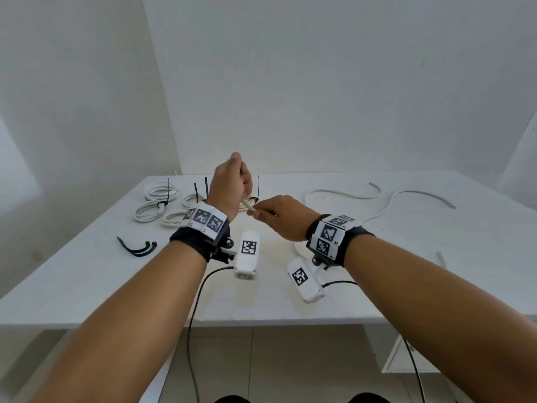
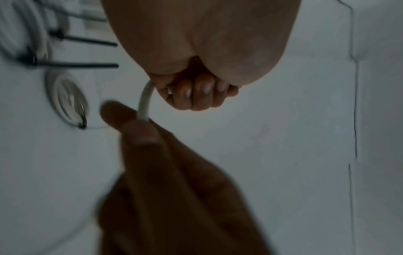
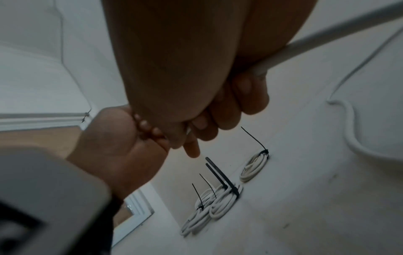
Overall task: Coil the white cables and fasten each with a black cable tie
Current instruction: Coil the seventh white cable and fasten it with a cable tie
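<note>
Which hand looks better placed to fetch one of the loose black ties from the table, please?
Probably the left hand: the loose black ties lie on its side of the table. Both hands grip the white cable, whose slack trails past the right hand.

Both hands are held above the middle of the table [image 1: 377,257], the left hand [image 1: 229,184] raised and just behind the right hand [image 1: 280,218]. A cable [image 1: 249,207] is gripped between them. Tied coils [image 1: 158,203] are grouped on the table at the far left, one coil [image 3: 254,166] set apart nearer the hands. Loose ties [image 1: 138,248] lie in front of the coils, toward the near left. A loose cable [image 1: 343,193] is spread over the far right of the table.
</note>
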Demonstrator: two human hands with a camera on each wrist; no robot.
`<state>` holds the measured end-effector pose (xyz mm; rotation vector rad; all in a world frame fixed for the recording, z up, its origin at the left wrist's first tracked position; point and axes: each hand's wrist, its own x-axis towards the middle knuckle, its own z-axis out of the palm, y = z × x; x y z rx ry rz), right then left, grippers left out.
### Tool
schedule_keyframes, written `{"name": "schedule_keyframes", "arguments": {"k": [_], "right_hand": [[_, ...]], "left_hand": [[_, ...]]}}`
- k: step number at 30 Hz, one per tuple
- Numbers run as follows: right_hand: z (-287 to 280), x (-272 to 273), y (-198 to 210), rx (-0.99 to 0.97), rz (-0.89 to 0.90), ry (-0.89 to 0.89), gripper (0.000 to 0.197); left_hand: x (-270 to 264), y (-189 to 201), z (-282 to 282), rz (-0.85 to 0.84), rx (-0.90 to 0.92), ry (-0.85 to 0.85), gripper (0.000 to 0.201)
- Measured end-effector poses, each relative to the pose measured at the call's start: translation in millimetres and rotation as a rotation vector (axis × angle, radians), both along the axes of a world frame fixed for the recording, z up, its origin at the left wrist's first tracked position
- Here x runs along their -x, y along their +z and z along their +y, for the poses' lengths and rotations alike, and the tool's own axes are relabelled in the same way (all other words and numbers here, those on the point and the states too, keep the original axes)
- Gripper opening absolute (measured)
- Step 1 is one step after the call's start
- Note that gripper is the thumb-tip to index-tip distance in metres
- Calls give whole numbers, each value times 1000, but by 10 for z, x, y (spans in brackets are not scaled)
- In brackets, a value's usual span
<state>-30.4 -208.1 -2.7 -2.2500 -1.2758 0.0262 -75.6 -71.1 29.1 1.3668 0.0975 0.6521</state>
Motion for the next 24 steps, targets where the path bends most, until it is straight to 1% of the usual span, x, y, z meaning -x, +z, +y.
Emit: {"name": "schedule_keyframes", "arguments": {"k": [2,3,4,5,8,10,11,12,14,15,18,21,24], "right_hand": [[-53,24,37,53,-54,6,32],[-89,23,67,63,-74,8,28],[-127,18,101,59,-92,10,26],[-161,15,139,51,-109,10,23],[-252,27,255,26,-119,41,15],[-302,34,326,-4,-117,67,16],[-321,20,355,-26,-116,68,15],[-341,4,387,-49,-114,67,12],[-380,-42,451,-107,-90,59,7],[-399,-69,485,-143,-53,52,6],[-481,-127,568,-243,58,52,10],[-540,-164,588,-359,123,53,10],[-538,-216,558,-471,228,13,11]], "left_hand": [[-17,-89,49,93,-344,128,44],[-23,-128,75,153,-517,172,45],[-30,-168,103,214,-643,188,44],[-37,-208,126,264,-705,170,43],[-29,-274,132,361,-764,49,44],[0,-283,74,397,-806,-45,47],[16,-282,31,401,-793,-96,47],[28,-284,-13,402,-721,-161,48],[61,-287,-110,394,-515,-294,51],[76,-299,-150,387,-441,-351,53],[131,-354,-234,316,-324,-479,55],[215,-338,-292,206,-209,-515,52],[311,-224,-357,132,-122,-532,50]]}}
